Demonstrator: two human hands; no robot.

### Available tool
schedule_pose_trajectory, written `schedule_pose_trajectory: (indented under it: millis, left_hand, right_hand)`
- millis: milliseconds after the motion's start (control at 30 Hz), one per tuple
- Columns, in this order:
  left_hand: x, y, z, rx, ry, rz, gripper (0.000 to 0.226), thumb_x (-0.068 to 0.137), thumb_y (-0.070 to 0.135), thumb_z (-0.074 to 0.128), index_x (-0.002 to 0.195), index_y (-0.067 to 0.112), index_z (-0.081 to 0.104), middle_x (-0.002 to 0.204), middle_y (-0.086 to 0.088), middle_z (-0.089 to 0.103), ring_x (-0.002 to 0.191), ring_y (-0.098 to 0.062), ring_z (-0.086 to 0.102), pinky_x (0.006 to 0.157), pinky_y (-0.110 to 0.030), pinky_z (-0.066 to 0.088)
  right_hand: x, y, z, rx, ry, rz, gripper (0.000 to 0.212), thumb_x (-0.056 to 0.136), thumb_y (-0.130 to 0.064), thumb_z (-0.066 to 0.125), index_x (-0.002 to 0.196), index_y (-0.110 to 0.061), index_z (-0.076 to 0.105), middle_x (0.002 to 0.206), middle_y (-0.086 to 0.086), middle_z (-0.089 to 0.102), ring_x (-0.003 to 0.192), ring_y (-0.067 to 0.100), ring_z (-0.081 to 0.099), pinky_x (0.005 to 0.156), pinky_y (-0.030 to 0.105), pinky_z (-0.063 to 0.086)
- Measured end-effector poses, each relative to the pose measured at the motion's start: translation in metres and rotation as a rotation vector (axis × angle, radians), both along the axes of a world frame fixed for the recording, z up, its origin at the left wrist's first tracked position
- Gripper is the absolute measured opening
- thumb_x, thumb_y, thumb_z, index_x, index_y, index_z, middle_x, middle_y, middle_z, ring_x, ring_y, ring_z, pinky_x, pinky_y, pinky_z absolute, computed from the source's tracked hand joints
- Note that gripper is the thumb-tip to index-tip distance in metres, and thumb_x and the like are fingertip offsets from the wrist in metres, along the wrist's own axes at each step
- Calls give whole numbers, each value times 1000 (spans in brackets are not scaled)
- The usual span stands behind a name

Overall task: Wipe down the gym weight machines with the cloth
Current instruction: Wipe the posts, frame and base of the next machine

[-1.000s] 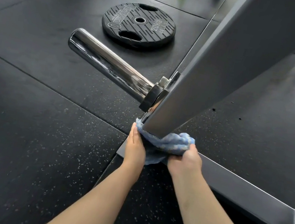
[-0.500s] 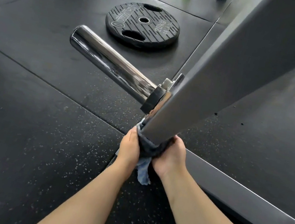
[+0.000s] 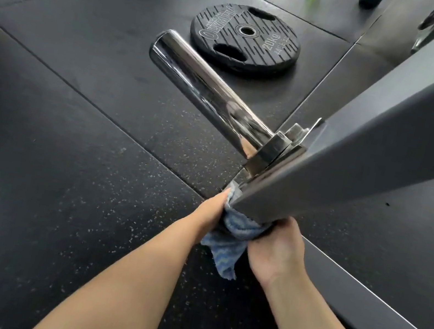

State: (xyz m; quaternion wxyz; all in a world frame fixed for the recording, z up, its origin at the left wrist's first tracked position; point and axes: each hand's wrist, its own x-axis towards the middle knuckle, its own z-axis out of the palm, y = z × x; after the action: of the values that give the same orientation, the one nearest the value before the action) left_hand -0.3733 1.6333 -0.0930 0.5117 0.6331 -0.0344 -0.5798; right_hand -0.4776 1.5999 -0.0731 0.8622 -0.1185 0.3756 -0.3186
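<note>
I grip the blue cloth (image 3: pixel 229 236) with both hands, my left hand (image 3: pixel 208 216) on one side and my right hand (image 3: pixel 277 249) on the other, wrapping it around the foot of the grey slanted post (image 3: pixel 372 151). A loose tail hangs below my grip. My fingertips are hidden behind the post, so I judge the wrap goes most of the way round. To wipe well, I should hold the cloth taut and draw it upward toward the chrome weight peg (image 3: pixel 211 93) just above my grip, rotating to cover every face.
</note>
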Motion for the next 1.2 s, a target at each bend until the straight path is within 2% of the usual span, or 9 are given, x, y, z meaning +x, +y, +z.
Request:
schedule_pose_trajectory:
  millis: [100,233,400,600,700,800,1000,1100,1200]
  left_hand:
    - [8,-9,4,-98,-87,-13,38,100,19,37,132,3,49,122,-6,58,118,-16,49,106,-27,36]
    - [13,-16,8,-187,-188,-112,39,95,21,45,130,4,50,135,-11,52,124,-21,47,112,-37,30]
    - [16,-21,8,-81,-106,-120,38,99,24,43,130,4,53,128,-11,56,106,-14,51,73,-12,45]
    - [15,-10,-19,125,-46,-28,46,97,38,45,124,3,57,130,-12,55,103,-19,52,73,-16,36]
    - [8,-6,-19,103,-40,-4,42,100,32,39,126,3,54,123,-13,57,93,-15,45,55,-20,36]
    - [2,3,-21,93,-57,26,38,99,35,42,117,6,60,106,-8,63,90,-16,54,48,-14,40]
    - [-13,23,-34,-74,-77,112,50,101,36,31,141,7,37,142,2,39,129,-11,37,107,-17,30]
    - [-28,36,-42,-120,-82,57,99,69,79,37,150,30,8,156,8,12,143,-10,14,118,-38,13]
    - [-33,47,-30,-128,5,45,87,82,70,40,150,29,6,155,-2,20,141,-18,25,117,-40,20]
  right_hand:
    - [2,-14,6,-39,-124,8,45,54,-13,62,96,-2,68,103,16,68,89,29,66,79,35,55]
    - [12,-21,-8,20,-58,-11,36,91,-21,40,117,-6,59,124,17,58,107,31,58,101,43,42]
    - [19,-8,-19,55,44,-22,37,89,-28,46,119,-11,60,123,14,60,109,30,59,93,42,48]
    - [17,13,-16,85,124,64,36,95,-21,42,121,-2,58,96,-7,73,96,13,67,83,32,52]
    - [16,18,-12,83,136,74,46,95,-26,32,123,0,57,119,18,63,107,34,60,72,42,57]
    - [9,26,-11,128,133,110,54,97,-27,26,83,1,70,83,20,70,73,28,69,57,42,54]
    - [10,48,7,171,88,5,28,86,-18,43,60,-12,37,45,3,45,50,21,46,46,31,41]
    - [9,56,7,227,152,89,26,94,-26,43,82,-9,60,78,8,66,68,23,59,52,34,46]
    - [5,61,13,239,223,181,37,97,-31,41,118,-8,62,113,12,66,91,24,61,60,37,46]
